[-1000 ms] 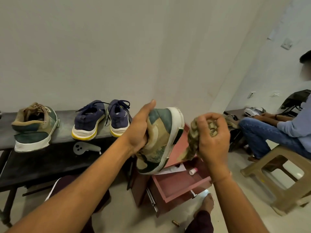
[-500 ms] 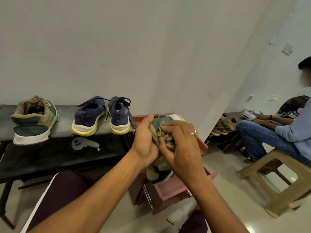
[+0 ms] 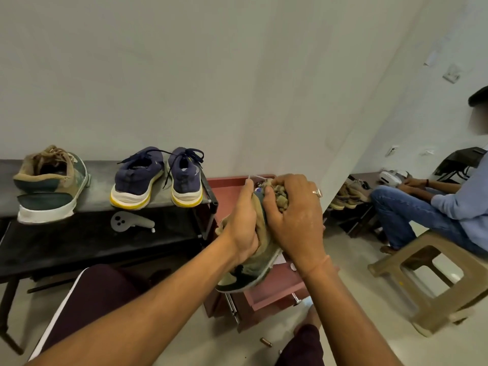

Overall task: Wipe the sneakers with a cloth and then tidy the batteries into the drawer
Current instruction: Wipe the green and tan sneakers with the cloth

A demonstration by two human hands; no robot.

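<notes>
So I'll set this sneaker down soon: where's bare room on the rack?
Upper shelf: a narrow gap between the olive sneaker and the navy pair. Lower shelf: bare stretches either side of the grey controller. The open drawer is crowded: the held sneaker hangs over it.

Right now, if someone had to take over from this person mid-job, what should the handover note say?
Left hand: holds the tan-and-green sneaker above the open drawer.
Right hand: grips the bunched cloth and presses it on that sneaker.
Elsewhere: the matching sneaker and the navy pair stand on the bench. One battery lies on the floor.
Done: wiping is under way. Which shoes are already clean cannot be told.
Left: finish the sneakers, then put the batteries into the drawer.
</notes>
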